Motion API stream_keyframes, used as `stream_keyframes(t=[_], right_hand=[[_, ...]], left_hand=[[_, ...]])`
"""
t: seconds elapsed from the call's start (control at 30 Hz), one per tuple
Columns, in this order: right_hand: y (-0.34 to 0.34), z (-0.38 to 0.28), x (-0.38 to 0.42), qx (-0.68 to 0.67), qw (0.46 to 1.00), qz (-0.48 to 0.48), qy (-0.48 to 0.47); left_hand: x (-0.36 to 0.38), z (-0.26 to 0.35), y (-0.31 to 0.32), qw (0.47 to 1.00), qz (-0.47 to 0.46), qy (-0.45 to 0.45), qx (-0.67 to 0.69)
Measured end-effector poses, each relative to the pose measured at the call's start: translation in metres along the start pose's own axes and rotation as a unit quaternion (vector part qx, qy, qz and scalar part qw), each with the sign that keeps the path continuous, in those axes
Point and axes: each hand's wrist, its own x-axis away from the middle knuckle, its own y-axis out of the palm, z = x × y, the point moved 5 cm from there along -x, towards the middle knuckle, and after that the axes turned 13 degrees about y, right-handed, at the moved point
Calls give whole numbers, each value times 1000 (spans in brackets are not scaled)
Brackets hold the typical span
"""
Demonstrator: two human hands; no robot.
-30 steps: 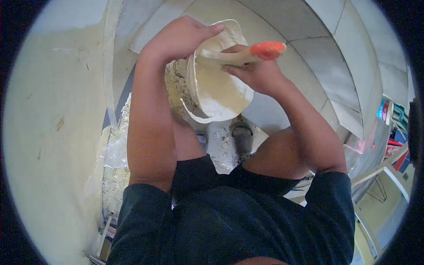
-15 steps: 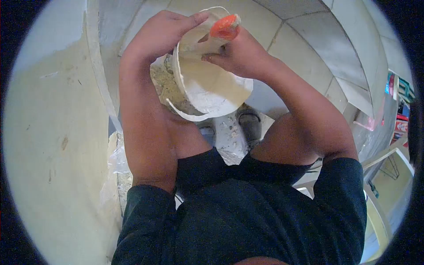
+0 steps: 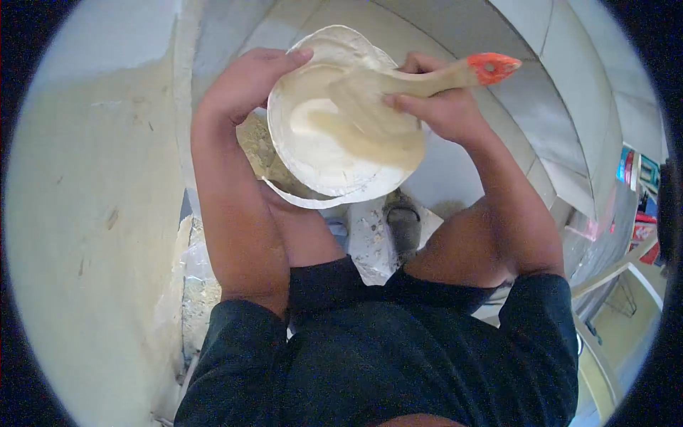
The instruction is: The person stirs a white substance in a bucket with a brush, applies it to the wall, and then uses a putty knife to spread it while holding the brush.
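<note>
A white plastic bucket [image 3: 384, 181] is tilted toward me above my knees, its inner wall smeared with a cream-coloured coating. My left hand [image 3: 249, 80] grips the left side of its rim, thumb over the edge. In my right hand [image 3: 449, 110] is a wide paintbrush [image 3: 435, 80] with a pale wooden handle and an orange-red end. The brush head lies inside the bucket, against or close to the coated wall; exact contact is hard to tell. A curved white strip [image 3: 306, 203], apparently the bucket's handle, hangs along the near side.
On the left stands a pale panel [image 3: 92, 249], darker over its lower part. Crumbly debris [image 3: 267, 160] lies behind the bucket. My shoe [image 3: 403, 226] rests on a spattered floor [image 3: 371, 245]. Colourful items [image 3: 646, 206] and a pale frame [image 3: 605, 285] are at the right.
My right hand has moved right and the brush has swung, its orange-red end now pointing right instead of up toward the camera. The bucket has tipped to show more of its inside.
</note>
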Motion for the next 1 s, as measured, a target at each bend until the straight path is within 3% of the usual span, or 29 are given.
stream_keyframes(t=[0.07, 0.13, 0.2, 0.23, 0.3, 0.33, 0.4, 0.47, 0.57, 0.63, 0.8, 0.87, 0.93, 1.0], right_hand=[[-11, 6, 1, -73, 995, 53, 43], [-11, 11, 2, -137, 988, 45, 59], [-4, 26, -3, -292, 947, 36, 125], [-4, 16, -3, -292, 950, 21, 111], [-4, -6, 6, -436, 896, 3, 81], [-2, -13, 9, -438, 896, -12, 74], [7, -16, 15, -524, 841, -69, 116], [10, -18, 16, -523, 838, -98, 122], [9, -31, 21, -499, 862, -76, 44], [7, -32, 24, -420, 907, -27, 29], [-6, -22, 28, -446, 894, -30, 33], [-6, -16, 31, -469, 882, -27, 41], [1, -8, 30, -493, 859, -54, 125], [-8, -22, 39, -522, 847, -34, 91]], left_hand=[[8, 0, -7, 999, 17, -18, -20], [11, -11, -11, 1000, 10, -26, -7], [21, -6, -20, 999, 14, -36, 1], [27, 5, -17, 999, -19, -34, -38], [37, 12, -17, 995, -37, -42, -83], [41, 6, -14, 997, -36, -61, -35], [47, -2, -12, 996, -30, -83, 11], [47, 2, -10, 996, -68, -59, 4], [51, 9, -11, 998, -56, -22, -9], [51, 5, -9, 999, -44, -14, -25], [52, 9, -12, 992, -29, 27, -123], [44, -1, -7, 998, -26, 48, 31], [39, -6, -2, 999, -34, 28, 23], [37, -4, -4, 999, -26, 9, 17]])
